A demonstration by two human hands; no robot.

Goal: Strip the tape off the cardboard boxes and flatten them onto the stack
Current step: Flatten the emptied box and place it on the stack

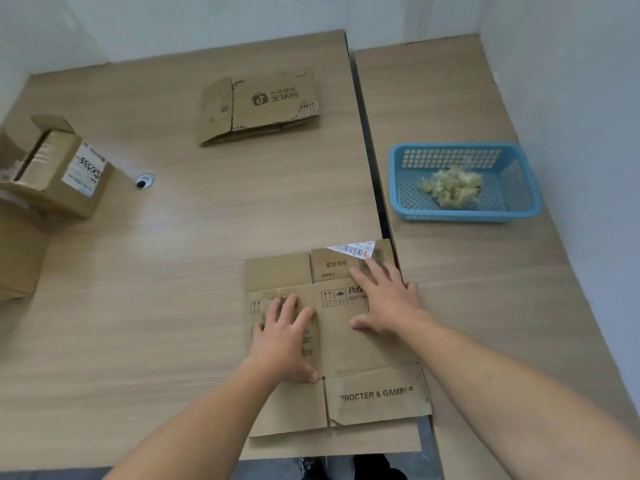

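Flattened box [346, 344]: matte brown corrugated card, lying flat at near edge of wood-grain worktop [156, 289].
Left hand [284, 341]: fingers straight, spread, pressing the card.
Right hand [388, 303]: fingers straight, apart, pressing below torn barcode label [353, 249].
Stack [259, 105]: flat cardboard, far centre.

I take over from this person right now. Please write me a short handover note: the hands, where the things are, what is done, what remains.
Left hand: open, fingers flat on the Procter & Gamble box.
Right hand: open, pressing the same box.
That box lies flattened at the table's near edge, with a torn barcode label at its far corner.
Stack: one flattened box at the far middle.
Stripped tape lies in the blue basket on the right.
Done: this box is flat.
Left: move it onto the stack, then do the unflattened box at the left.
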